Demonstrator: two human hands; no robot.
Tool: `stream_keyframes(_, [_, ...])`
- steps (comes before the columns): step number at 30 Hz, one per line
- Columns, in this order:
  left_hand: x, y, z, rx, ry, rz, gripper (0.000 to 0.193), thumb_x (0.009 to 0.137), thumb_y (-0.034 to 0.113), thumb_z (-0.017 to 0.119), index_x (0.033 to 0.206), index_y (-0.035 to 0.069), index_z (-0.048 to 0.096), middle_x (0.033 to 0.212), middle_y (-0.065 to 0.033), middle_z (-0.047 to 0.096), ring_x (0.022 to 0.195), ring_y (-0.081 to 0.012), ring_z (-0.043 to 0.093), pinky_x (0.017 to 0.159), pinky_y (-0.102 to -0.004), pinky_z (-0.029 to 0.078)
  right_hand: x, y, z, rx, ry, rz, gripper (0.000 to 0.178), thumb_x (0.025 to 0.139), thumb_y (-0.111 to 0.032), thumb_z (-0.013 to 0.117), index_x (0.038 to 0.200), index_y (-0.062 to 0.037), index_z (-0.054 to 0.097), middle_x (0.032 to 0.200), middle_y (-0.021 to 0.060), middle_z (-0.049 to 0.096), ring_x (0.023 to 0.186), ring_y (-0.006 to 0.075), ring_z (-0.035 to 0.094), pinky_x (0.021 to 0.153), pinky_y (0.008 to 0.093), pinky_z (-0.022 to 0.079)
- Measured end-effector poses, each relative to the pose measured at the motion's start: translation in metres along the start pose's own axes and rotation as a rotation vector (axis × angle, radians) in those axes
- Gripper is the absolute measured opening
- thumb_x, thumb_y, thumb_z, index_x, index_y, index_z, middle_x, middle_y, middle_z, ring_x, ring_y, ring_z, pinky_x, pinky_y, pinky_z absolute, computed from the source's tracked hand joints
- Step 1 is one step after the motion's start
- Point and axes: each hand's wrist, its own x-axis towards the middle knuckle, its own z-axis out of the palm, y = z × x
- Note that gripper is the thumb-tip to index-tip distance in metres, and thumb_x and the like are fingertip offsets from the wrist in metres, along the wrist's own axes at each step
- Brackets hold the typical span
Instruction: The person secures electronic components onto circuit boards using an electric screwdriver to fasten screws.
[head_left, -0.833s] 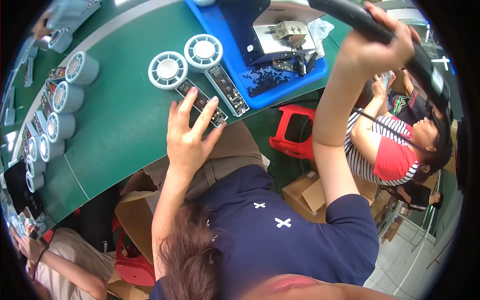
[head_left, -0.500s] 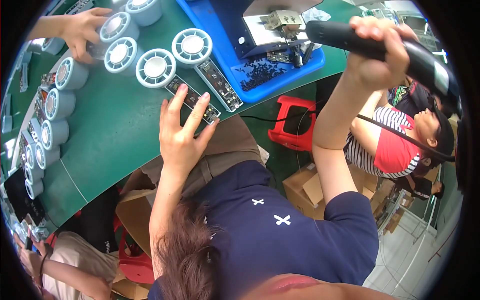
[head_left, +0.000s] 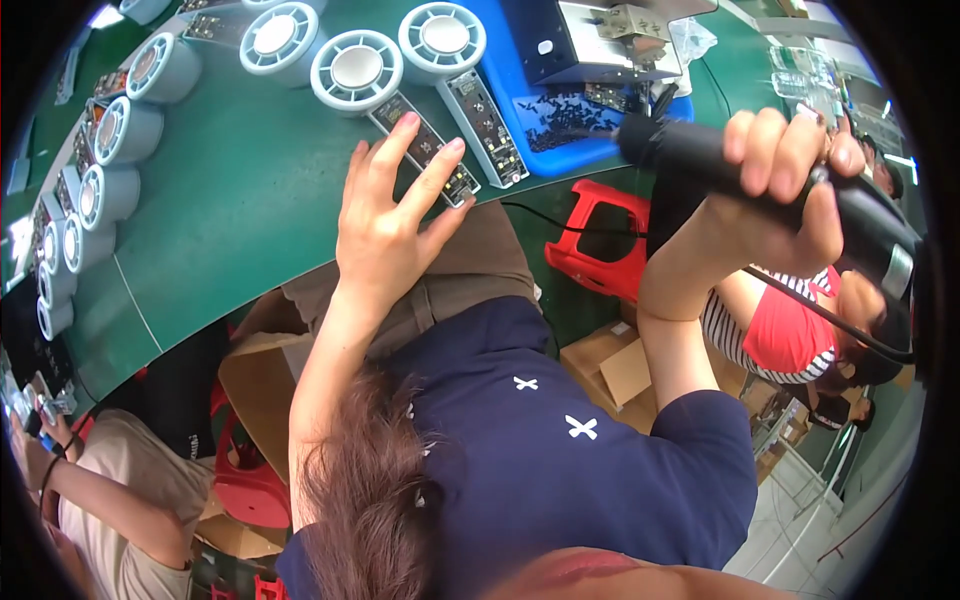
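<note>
My right hand (head_left: 785, 190) is wrapped around a black electric screwdriver (head_left: 685, 155), raised at the right with its front end pointing left over the edge of a blue tray (head_left: 560, 160). My left hand (head_left: 390, 225) has its fingers spread over a long circuit board (head_left: 425, 145) in a pale housing. The fingertips rest on or close to the board, and the thumb is by its near end. A round, spoked, light-blue head (head_left: 357, 68) joins the board's far end. Just right of it lies a second such unit with its own circuit board (head_left: 482, 125).
Small black screws (head_left: 570, 122) lie in the tray beside a metal-fronted machine (head_left: 630, 40). More round light-blue parts (head_left: 128, 130) line the green table (head_left: 250, 190) at left. A red stool (head_left: 600, 235) and cardboard box (head_left: 610, 370) stand below. Other people are at both sides.
The screwdriver has come down from beside the machine, and its front end is lower against the tray. My left hand stays on the same board. Another person's hand at upper left has left the view.
</note>
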Motion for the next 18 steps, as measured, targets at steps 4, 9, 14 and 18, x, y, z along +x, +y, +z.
stream_keyframes(4, [-0.006, -0.006, -0.002, 0.015, 0.007, -0.011, 0.058, 0.065, 0.017, 0.078, 0.121, 0.02, 0.062, 0.137, -0.0109, 0.044, 0.114, -0.0244, 0.051, 0.099, -0.0481, 0.042, -0.011, 0.027, 0.046, 0.02, -0.116, 0.035, 0.032, 0.082, -0.018, 0.051, 0.113, -0.0137, 0.045, 0.071, 0.0003, 0.053, 0.061, 0.0134, 0.052, 0.064, 0.0294, 0.042])
stream_keyframes(9, [-0.006, -0.006, -0.004, 0.003, -0.013, -0.003, 0.059, 0.065, 0.017, 0.078, 0.122, 0.02, 0.061, 0.137, -0.0105, 0.044, 0.115, -0.0244, 0.051, 0.099, -0.0484, 0.042, -0.013, 0.039, 0.056, -0.003, -0.146, 0.071, 0.032, 0.082, -0.016, 0.053, 0.111, -0.0151, 0.042, 0.07, 0.0007, 0.053, 0.059, 0.014, 0.053, 0.063, 0.0295, 0.044])
stream_keyframes(14, [-0.008, -0.009, -0.005, 0.001, -0.012, -0.003, 0.06, 0.065, 0.017, 0.078, 0.122, 0.02, 0.061, 0.137, -0.0103, 0.044, 0.116, -0.0244, 0.051, 0.099, -0.049, 0.041, -0.012, 0.046, 0.058, 0.009, -0.189, 0.091, 0.032, 0.082, -0.017, 0.054, 0.111, -0.0157, 0.041, 0.07, 0.001, 0.053, 0.058, 0.0141, 0.053, 0.063, 0.0299, 0.044])
stream_keyframes(18, [-0.009, -0.009, -0.006, -0.006, -0.003, -0.003, 0.06, 0.065, 0.017, 0.078, 0.123, 0.02, 0.061, 0.137, -0.0102, 0.044, 0.115, -0.0244, 0.051, 0.099, -0.0494, 0.041, -0.011, 0.047, 0.062, -0.006, -0.179, 0.106, 0.03, 0.083, -0.017, 0.054, 0.109, -0.0158, 0.04, 0.069, 0.001, 0.053, 0.057, 0.0141, 0.052, 0.063, 0.0297, 0.045])
